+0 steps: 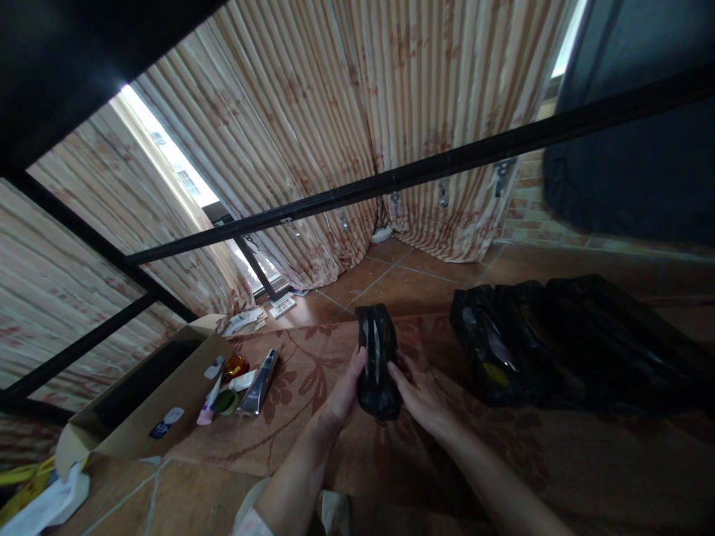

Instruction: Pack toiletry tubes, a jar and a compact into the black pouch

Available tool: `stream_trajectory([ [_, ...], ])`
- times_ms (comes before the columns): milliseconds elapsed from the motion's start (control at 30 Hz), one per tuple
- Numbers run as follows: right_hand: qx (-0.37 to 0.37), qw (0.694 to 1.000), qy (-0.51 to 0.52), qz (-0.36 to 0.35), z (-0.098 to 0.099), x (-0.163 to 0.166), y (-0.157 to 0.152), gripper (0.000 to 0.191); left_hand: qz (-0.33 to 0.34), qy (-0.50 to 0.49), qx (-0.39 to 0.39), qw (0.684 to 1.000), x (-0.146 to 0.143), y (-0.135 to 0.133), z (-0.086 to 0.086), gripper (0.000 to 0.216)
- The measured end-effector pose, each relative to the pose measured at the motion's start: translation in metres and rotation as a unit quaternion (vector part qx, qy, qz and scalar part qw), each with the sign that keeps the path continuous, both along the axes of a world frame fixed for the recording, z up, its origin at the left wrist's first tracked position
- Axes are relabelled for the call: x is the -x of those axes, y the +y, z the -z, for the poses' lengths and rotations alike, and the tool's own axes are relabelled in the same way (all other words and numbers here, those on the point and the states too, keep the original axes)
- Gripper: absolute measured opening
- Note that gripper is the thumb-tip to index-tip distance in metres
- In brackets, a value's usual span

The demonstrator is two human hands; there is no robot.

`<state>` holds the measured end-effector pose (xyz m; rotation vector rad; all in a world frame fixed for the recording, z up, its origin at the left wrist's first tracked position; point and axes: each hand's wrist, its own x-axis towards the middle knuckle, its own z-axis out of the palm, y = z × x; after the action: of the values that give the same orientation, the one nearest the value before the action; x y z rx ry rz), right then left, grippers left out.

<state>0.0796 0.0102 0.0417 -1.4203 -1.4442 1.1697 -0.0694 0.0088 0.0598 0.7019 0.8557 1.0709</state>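
A small black pouch point(380, 398), with pale zip-like lines along its top, is between my two hands above the patterned reddish mat. My left hand point(347, 391) grips its left side, thumb along the upper edge. On the opposite side, my right hand point(418, 394) holds it with the fingers against its wall. To the right lies a larger black bag point(592, 342) with bulging sections and glossy, see-through-looking panels; something yellow shows in one of them. Whether the pouch is zipped closed cannot be made out.
At left stands a long open cardboard box point(134, 398). Beside it lie a dark grey tube point(260, 383), a pink-and-white tube point(208, 404) and a round green container point(226, 402). A black metal bar point(346, 193) crosses ahead of long curtains point(290, 104). Papers point(246, 320) lie behind the box.
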Motion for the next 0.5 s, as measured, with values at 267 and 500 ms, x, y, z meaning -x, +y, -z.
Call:
stream_trajectory([
  [267, -0.016, 0.996, -0.062, -0.069, 0.005, 0.005, -0.003, 0.049, -0.001, -0.038, -0.039, 0.999, 0.013, -0.004, 0.011, 0.059],
  [500, -0.012, 0.99, -0.11, -0.085, -0.006, -0.01, -0.009, 0.043, -0.073, 0.004, -0.038, 0.997, 0.028, -0.037, 0.041, 0.057],
])
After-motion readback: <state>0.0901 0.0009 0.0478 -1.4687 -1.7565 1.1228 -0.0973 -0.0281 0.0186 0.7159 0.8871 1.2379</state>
